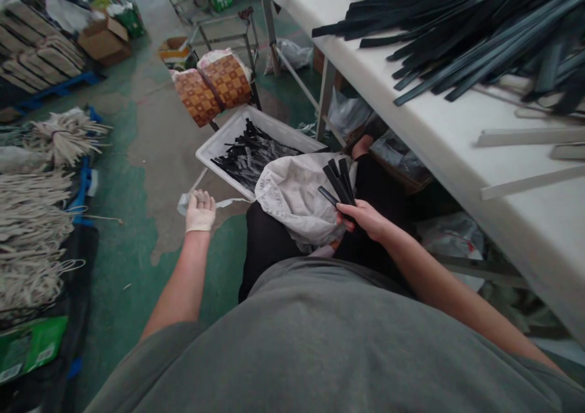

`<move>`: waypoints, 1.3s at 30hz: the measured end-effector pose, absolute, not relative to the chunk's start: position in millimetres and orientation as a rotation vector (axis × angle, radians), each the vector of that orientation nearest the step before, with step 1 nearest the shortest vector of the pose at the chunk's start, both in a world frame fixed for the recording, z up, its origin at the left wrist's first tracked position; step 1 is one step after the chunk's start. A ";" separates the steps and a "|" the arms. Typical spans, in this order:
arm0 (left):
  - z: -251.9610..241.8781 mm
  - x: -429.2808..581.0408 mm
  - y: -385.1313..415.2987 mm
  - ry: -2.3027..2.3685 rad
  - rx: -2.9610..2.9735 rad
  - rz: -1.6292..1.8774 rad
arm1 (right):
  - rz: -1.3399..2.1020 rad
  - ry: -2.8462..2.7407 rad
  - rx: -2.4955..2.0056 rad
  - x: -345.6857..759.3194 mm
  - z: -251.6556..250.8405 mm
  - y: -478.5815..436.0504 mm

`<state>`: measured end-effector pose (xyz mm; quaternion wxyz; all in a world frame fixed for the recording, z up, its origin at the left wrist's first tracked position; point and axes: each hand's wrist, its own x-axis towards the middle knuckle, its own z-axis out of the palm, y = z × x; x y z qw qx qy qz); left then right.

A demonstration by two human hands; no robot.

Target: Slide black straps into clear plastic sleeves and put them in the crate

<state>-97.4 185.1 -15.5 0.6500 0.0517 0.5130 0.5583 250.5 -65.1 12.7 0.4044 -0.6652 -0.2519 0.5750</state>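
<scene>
My right hand (363, 217), bare, is closed around a small bundle of short black strips (339, 181) that fan upward from the fist, just over a crumpled white sack (297, 197) lying on my lap. My left hand (200, 211) wears a white glove and hangs out to the left over the floor; its fingers are curled downward and I see nothing in them. A white strip of paper or tape (226, 203) lies on the floor just beyond it. Ahead of the sack stands a white plastic bin (214, 147) holding several black strips (251, 154).
A long white table (439, 139) runs along the right, piled with long black strips (479, 35). A checkered cushioned stool (212, 84) stands behind the bin. Bundles of cord (31, 218) lie at the left on the green floor; cardboard boxes (103, 38) sit farther back.
</scene>
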 end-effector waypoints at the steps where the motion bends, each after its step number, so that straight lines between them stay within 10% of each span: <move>1: -17.8 -87.7 164.6 1.167 0.103 1.223 | 1.466 -0.656 -1.678 247.9 16.4 -70.1; 9: -10.8 12.6 51.3 1.036 -0.090 0.848 | 1.518 -0.941 -1.705 216.8 45.1 -85.2; 39: -7.0 15.3 16.2 1.040 0.024 0.768 | 1.413 -1.439 -1.912 214.6 55.7 -57.2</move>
